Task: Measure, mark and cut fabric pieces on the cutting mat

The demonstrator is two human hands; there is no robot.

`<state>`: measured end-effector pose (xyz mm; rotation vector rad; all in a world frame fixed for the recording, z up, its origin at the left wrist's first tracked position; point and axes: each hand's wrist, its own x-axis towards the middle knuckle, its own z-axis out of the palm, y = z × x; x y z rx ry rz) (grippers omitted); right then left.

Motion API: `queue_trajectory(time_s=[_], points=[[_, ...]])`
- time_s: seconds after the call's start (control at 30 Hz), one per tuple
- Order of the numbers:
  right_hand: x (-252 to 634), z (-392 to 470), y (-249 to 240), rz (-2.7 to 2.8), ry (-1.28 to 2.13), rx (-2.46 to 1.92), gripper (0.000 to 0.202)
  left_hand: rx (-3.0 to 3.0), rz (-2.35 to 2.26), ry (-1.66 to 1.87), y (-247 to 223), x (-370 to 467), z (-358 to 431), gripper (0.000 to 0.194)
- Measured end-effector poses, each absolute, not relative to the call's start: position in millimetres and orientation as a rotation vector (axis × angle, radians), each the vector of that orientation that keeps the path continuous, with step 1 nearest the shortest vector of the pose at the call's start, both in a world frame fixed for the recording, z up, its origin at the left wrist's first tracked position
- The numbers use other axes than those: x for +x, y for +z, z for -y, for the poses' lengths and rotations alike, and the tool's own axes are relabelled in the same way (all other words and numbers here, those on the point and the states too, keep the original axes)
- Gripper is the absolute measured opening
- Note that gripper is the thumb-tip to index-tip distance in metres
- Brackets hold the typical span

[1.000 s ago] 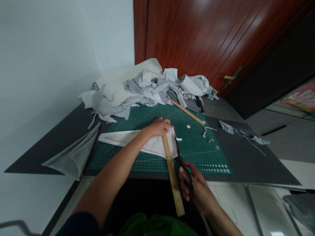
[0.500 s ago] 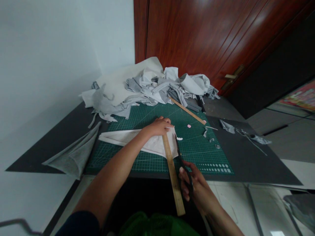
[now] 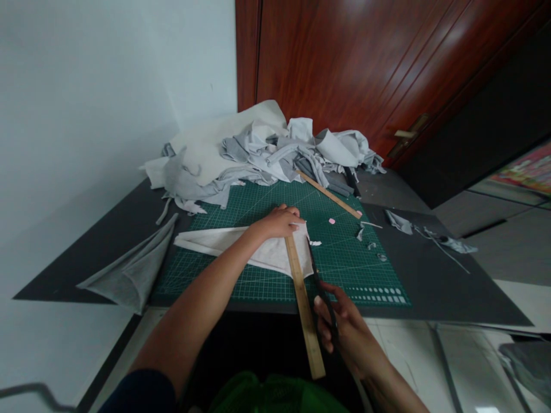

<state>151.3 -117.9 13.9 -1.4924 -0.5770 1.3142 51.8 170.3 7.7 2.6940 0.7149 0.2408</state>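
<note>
A folded piece of white cloth [image 3: 270, 256] lies on the green cutting mat [image 3: 262, 290]. My left hand [image 3: 282, 221] presses down on the cloth near its right end, fingers lying over it and thumb pointing right. Under that hand goes the upper end of a wooden ruler [image 3: 305, 312], which crosses the cloth and juts past the table's front edge. My right hand [image 3: 340, 321] is closed around the handles of black scissors [image 3: 315, 269]. Their blades run along the cloth's right edge, beside a small white scrap [image 3: 315, 243].
Grey and white fabric [image 3: 275, 155] is heaped at the back against the door. A second wooden ruler [image 3: 329, 194] rests at the mat's upper right. Folded grey cloth [image 3: 133, 267] hangs over the front left edge. Small scraps [image 3: 398, 221] lie on the right.
The view has shifted slightly. The white scrap beside the blades sticks out a touch further right. Both hands and the ruler stay almost where they were.
</note>
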Motion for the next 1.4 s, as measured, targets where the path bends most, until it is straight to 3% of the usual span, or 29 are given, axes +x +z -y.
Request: queue_trajectory(time_s=[0.37, 0.9, 1.4], points=[[156.5, 103.8, 22.1, 0.428, 1.365, -1.456, 0.082, 2.665, -0.656, 0.375, -1.7, 55.1, -177.2, 0.036], [160.2, 92.3, 21.1, 0.421, 1.402, -1.376, 0.066, 2.675, -0.707, 0.294, 4.0, 53.4, -172.1, 0.041], [157.6, 85.3, 22.8, 0.529, 1.344, -1.427, 0.071, 2.687, -0.717, 0.308, 2.0, 54.2, -173.7, 0.038]])
